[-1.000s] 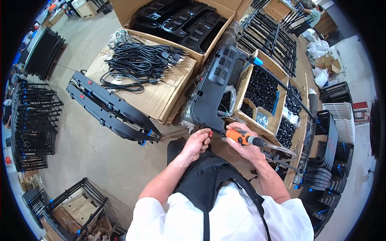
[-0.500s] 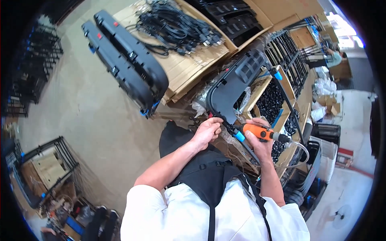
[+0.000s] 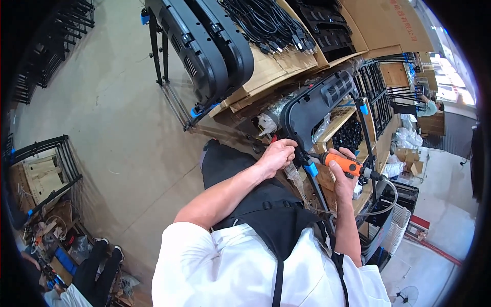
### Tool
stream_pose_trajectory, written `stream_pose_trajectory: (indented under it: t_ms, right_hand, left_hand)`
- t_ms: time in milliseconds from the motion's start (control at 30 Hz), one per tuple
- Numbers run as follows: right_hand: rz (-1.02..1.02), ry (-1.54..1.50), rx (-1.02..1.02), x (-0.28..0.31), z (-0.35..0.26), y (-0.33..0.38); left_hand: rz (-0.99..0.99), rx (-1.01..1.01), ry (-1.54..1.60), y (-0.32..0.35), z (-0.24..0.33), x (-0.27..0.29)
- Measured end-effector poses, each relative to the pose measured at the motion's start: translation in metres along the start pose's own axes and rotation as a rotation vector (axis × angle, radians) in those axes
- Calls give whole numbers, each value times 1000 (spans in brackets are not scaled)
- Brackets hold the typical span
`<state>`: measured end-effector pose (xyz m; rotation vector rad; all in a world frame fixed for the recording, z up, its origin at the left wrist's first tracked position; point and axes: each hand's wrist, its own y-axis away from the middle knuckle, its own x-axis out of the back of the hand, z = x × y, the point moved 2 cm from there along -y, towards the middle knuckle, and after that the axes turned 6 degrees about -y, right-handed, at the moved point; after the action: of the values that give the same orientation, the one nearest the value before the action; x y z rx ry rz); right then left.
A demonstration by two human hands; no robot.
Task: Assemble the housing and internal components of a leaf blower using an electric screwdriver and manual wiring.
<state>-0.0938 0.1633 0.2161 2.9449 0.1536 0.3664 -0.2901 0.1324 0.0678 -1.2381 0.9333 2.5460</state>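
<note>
My right hand (image 3: 342,176) is wrapped round an orange pneumatic screwdriver (image 3: 343,163) with a clear hose at its back end. The driver's tip points left at the joint between a long black plastic panel (image 3: 306,121) and a black tubular leg. A blue clip (image 3: 310,169) sits on that leg just below the tip. Whether the bit touches the joint I cannot tell. My left hand (image 3: 279,155) is closed at the panel's near rounded end, fingertips against its edge; what they pinch is hidden. A small red part (image 3: 274,138) shows just above that hand.
Two black panels on folding legs (image 3: 215,51) stand ahead to the left. Beside them, black cables (image 3: 271,25) lie on cardboard. A box of small black parts (image 3: 348,134) lies behind the panel. Other people work at lower left and far right.
The view has shifted, so the panel and both hands appear farther right. The screwdriver stays in my right hand and its tip now sits nearer the panel's end, above the blue clip.
</note>
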Motion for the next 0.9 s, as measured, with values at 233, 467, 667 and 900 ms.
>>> stream_pose_trajectory:
  t_ms: [233, 467, 667, 900]
  right_hand:
    - [-175, 293, 237, -10, 7, 3]
    - [-182, 217, 234, -15, 12, 2]
    - [-178, 305, 169, -13, 5, -2]
    - [-97, -97, 164, -11, -8, 9]
  left_hand:
    - [10, -46, -206, -3, 0, 0]
    - [83, -65, -238, 13, 14, 16]
    - [38, 10, -116, 5, 2, 14]
    - [108, 167, -29, -2, -3, 1]
